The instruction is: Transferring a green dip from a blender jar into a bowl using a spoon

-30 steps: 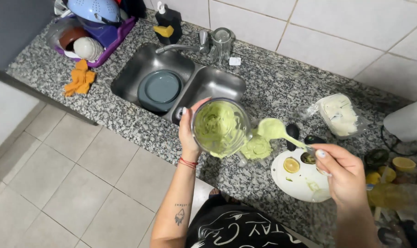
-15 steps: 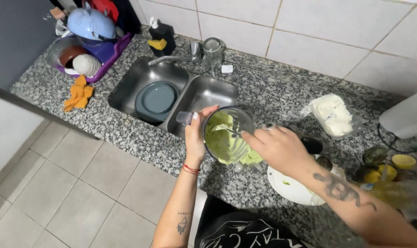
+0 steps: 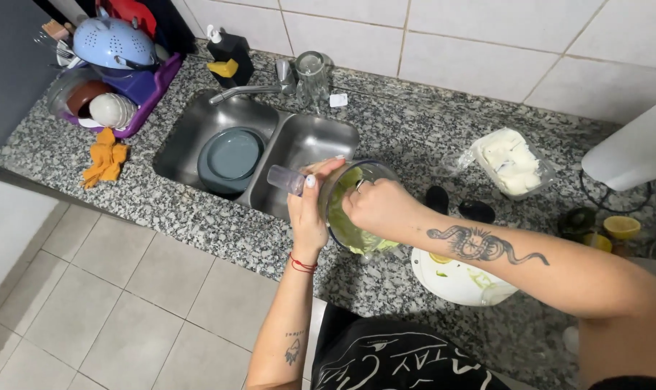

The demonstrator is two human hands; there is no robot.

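My left grip grasped the clear blender jar (green mash inside) tilted over the table beside the sink; my right grip reached inside, its hold hidden.

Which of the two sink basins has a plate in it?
The left basin: a round grey-blue plate lies in it. The right basin, nearer the hands, shows only bare steel.
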